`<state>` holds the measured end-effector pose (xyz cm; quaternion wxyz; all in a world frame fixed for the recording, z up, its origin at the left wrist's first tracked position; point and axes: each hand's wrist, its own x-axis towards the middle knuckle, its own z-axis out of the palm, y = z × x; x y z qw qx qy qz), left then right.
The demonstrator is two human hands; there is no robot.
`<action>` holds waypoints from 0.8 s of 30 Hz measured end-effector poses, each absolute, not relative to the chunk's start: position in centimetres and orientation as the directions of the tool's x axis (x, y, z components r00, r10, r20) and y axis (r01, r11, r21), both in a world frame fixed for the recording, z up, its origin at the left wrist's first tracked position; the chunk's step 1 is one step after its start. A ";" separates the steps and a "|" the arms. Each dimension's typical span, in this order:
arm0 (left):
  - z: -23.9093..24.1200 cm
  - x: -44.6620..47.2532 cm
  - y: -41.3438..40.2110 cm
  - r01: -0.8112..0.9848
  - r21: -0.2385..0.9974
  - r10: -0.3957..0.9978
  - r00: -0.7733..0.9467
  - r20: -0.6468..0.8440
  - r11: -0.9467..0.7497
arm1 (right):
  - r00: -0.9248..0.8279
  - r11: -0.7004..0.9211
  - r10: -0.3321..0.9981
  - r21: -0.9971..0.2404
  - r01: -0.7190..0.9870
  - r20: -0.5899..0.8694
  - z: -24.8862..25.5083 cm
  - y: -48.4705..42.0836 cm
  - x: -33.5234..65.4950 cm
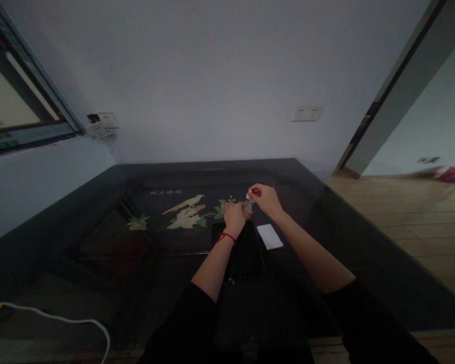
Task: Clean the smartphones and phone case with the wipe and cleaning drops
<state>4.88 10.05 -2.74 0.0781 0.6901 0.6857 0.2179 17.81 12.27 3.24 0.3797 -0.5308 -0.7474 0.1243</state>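
- Left hand (234, 215): fingers curled round a small clear bottle (247, 207).
- Right hand (265, 198): fingers pinch a white piece (248, 195) at its top; attached or loose, too dim to tell.
- Seemingly midway: 2 things in fingers, neither set down.

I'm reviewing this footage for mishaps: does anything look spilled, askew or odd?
I see no spill around the small clear bottle in the left hand. Slightly odd: tiny shiny bits near the close edge of the black flat item look stray, though they're too small to identify.
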 end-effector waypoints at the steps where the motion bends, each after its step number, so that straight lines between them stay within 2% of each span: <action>1: -2.8 4.9 10.1 0.910 0.411 0.981 -0.034 0.191 -0.049 | -0.171 0.400 0.895 -0.569 0.719 0.413 3.1 12.4 17.7; 8: -2.9 4.9 10.2 0.906 0.419 0.986 -0.021 0.168 -0.052 | -0.286 0.370 0.924 -0.403 0.837 0.255 3.0 12.3 17.2; 16: -2.5 4.9 10.0 0.921 0.387 0.986 -0.029 0.167 -0.039 | -0.299 0.330 0.940 -0.216 0.919 0.164 4.0 12.1 16.3; 24: -2.3 5.1 9.8 0.933 0.358 0.989 -0.026 0.147 -0.029 | -0.201 0.228 0.965 -0.159 0.961 0.167 4.1 11.1 15.7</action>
